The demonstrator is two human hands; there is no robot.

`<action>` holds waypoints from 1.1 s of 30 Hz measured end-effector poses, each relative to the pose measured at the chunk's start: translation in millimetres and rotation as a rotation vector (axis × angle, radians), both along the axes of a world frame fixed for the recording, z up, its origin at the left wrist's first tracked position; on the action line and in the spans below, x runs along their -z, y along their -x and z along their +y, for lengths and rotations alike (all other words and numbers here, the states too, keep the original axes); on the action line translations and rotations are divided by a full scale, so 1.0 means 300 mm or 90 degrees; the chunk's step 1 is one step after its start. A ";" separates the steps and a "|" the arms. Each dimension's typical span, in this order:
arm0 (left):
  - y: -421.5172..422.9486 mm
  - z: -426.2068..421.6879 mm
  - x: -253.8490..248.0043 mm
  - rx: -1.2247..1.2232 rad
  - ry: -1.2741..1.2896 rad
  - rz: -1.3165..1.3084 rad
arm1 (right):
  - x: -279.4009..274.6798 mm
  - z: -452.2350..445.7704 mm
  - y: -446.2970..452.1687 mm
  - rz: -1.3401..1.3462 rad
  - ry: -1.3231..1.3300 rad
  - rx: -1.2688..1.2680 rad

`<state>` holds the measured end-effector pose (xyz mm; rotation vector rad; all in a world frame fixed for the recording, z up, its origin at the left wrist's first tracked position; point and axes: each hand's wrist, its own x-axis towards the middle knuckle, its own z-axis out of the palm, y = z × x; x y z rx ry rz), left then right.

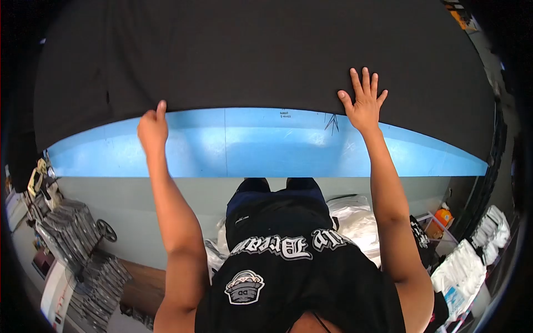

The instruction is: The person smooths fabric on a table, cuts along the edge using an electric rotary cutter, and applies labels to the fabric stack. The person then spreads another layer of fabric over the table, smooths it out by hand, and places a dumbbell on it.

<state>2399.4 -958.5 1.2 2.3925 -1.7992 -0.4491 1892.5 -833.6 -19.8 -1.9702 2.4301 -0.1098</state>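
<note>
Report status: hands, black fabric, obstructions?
Left hand curled at near edge of black fabric sheet, grip unclear. Right hand spread flat on it. Sheet partly covering glossy blue tabletop. No obstruction visible between hands.

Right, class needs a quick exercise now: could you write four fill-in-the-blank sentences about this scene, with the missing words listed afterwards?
1. The right hand is spread over fabric whose colour is ____.
2. The exposed strip of tabletop is coloured ____.
3. The left hand is at the fabric's near ____.
4. The large lettering across the shirt is mainly ____ in colour.

Missing words: black; blue; edge; white.
</note>
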 end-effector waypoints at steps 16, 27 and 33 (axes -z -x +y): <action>0.493 -0.031 0.050 0.576 0.189 -0.067 | -0.106 -0.082 -0.084 -0.085 0.053 0.038; 0.013 -0.038 -0.096 0.255 0.490 0.156 | -0.040 -0.169 -0.484 -0.008 0.009 -0.097; -0.668 -0.197 -0.063 0.266 0.362 -0.057 | -0.123 -0.278 -0.690 -0.117 0.018 -0.018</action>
